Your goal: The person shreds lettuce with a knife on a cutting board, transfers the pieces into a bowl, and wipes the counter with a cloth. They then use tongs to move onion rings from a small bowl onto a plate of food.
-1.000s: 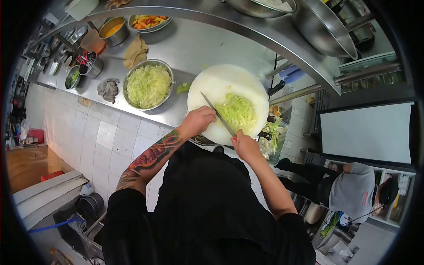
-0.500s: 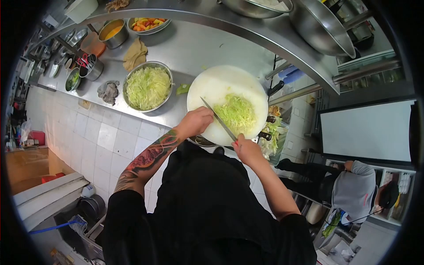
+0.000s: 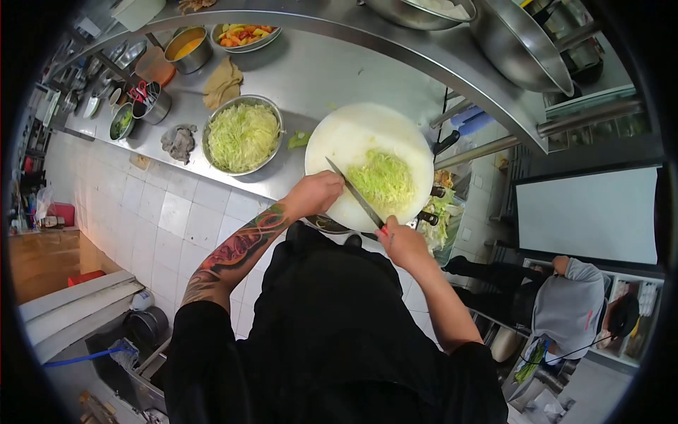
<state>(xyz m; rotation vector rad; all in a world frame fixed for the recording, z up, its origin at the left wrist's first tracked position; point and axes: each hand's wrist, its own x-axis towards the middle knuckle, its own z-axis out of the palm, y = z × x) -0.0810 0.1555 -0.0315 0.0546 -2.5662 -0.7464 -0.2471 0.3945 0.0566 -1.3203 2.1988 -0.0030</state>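
A chef's knife (image 3: 360,198) with a red handle is gripped in my right hand (image 3: 405,245), its blade pointing up and left across the near side of the round white cutting board (image 3: 335,134). Right of the blade lies a pile of finely shredded pale green cabbage (image 3: 383,178). My left hand (image 3: 318,193) is at the board's left edge, close beside the blade, with its fingers curled together; whatever they may hold is hidden. To the left, a metal bowl (image 3: 277,146) is heaped with more shredded cabbage (image 3: 241,137).
Left along the steel counter are a grey rag (image 3: 179,143), a tan cloth (image 3: 223,83), a utensil pot (image 3: 152,106) and a pot of orange liquid (image 3: 188,51). A shelf (image 3: 311,21) overhangs the far side. Leafy scraps (image 3: 443,215) sit right of the board. Another person (image 3: 565,304) stands at right.
The view has shifted slightly, so the counter and its contents appear a little farther right. Both hands and the knife keep nearly the same place against the board.
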